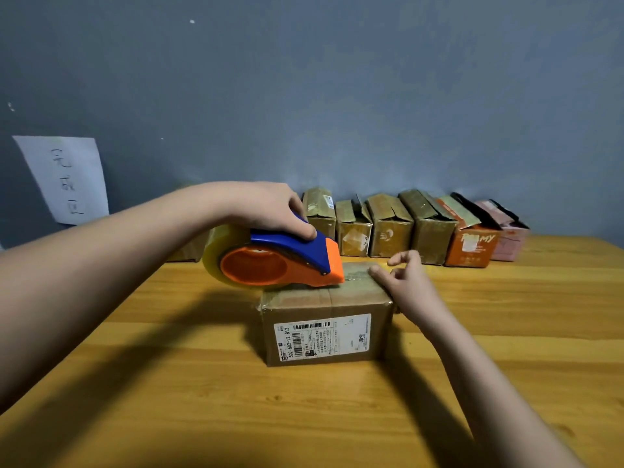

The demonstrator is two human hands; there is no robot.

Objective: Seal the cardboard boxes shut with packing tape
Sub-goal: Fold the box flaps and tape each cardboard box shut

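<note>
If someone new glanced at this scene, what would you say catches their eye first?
Most likely the bright orange and blue tape dispenser, gripped by the left hand with its nose on top of the labelled cardboard box at the table's centre. The right hand rests its thumb on the box's right top edge. Behind, a row of boxes lines the wall.

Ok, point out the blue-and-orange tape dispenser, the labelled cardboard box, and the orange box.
Blue-and-orange tape dispenser (pixel 256 266): head view, orange hub.
Labelled cardboard box (pixel 380 332): head view, front face.
Orange box (pixel 471 249): head view, front face.
</note>
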